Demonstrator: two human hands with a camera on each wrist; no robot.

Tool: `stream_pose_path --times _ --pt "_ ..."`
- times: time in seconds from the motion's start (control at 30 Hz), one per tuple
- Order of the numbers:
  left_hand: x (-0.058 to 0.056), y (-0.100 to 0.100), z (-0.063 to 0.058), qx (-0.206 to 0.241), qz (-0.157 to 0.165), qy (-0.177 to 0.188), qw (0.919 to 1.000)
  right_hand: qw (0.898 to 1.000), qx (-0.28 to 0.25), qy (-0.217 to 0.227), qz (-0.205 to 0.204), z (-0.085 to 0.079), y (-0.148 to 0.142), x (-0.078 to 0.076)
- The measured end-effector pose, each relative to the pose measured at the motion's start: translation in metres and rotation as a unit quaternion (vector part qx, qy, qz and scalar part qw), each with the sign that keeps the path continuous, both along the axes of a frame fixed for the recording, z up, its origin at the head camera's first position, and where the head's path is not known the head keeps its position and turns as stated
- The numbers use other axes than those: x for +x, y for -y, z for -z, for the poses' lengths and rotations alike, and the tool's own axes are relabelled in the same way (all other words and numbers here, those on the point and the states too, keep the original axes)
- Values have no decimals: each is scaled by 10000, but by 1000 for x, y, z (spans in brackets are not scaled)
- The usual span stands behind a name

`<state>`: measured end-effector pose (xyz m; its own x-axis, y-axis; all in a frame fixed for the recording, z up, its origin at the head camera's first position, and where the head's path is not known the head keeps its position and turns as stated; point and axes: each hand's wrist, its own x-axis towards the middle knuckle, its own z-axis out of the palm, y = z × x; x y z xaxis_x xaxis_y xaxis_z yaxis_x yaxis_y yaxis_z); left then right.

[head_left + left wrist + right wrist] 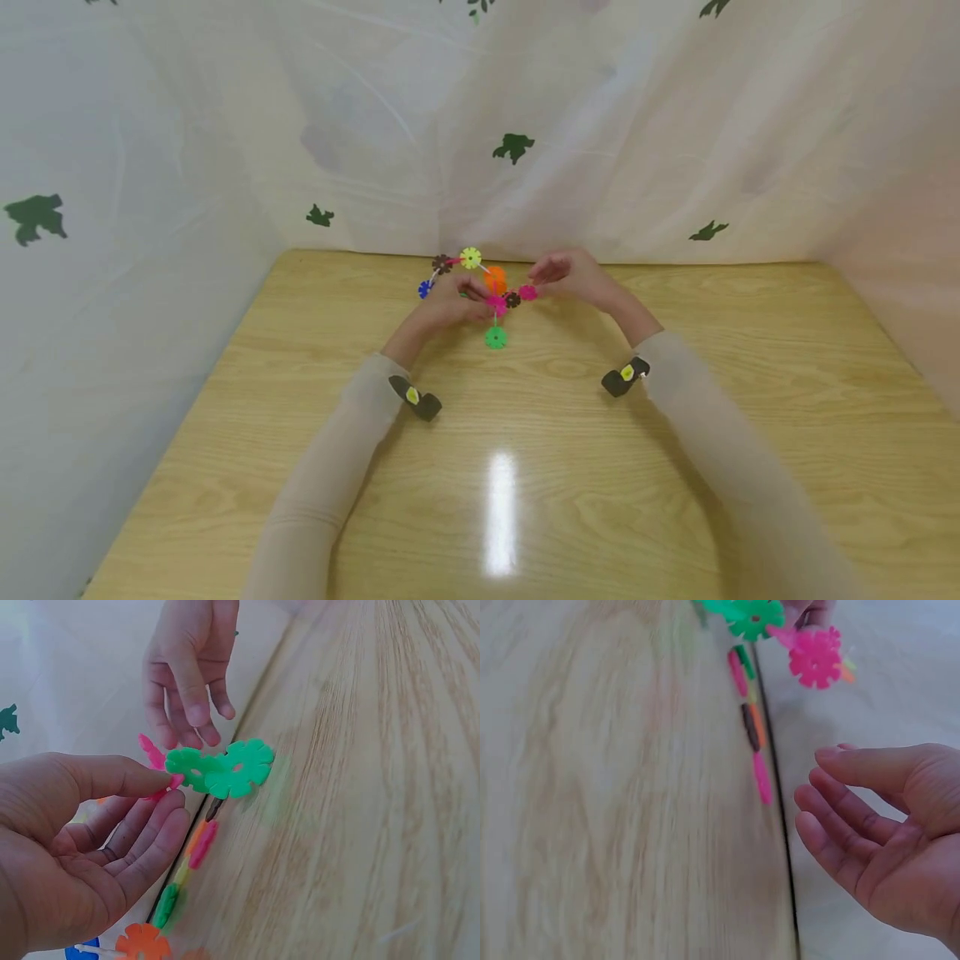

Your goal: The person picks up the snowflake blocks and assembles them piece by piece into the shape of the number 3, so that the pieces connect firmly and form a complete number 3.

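Interlocking plastic flower discs in several colours are linked into an assembly at the back of the table. Between thumb and fingertips my left hand (444, 307) pinches a pink disc (175, 781), which joins onto green discs (240, 769) in the left wrist view. Yellow (470, 257), orange (495, 278) and blue (425, 289) discs show around that hand in the head view. To the right, my right hand (577, 277) holds nothing, its fingers loosely bent beside the pink end disc (528, 292). In the right wrist view its palm (907, 862) is apart from the discs.
The wooden table (562, 467) ends at the back against a pale curtain (600, 192) with green leaf shapes. More linked discs, among them a pink one (762, 778), lie along that back edge. Both sleeves carry dark wrist cameras (415, 397).
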<state>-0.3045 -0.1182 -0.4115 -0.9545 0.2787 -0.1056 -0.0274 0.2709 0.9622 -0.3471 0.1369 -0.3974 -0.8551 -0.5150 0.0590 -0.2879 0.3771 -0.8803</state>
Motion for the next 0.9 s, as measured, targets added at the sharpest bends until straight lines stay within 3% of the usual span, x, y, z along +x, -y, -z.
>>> stream_pose_path --times 0.2,0.43,0.9 --pt "-1 0 -1 140 -41 187 9997 9990 367 50 -263 7 -3 -12" --pt "-2 1 2 97 -1 148 9998 9959 783 22 -456 15 1 -22" --pt "0 1 1 191 -97 120 9997 9891 1299 -181 -663 16 7 -26"
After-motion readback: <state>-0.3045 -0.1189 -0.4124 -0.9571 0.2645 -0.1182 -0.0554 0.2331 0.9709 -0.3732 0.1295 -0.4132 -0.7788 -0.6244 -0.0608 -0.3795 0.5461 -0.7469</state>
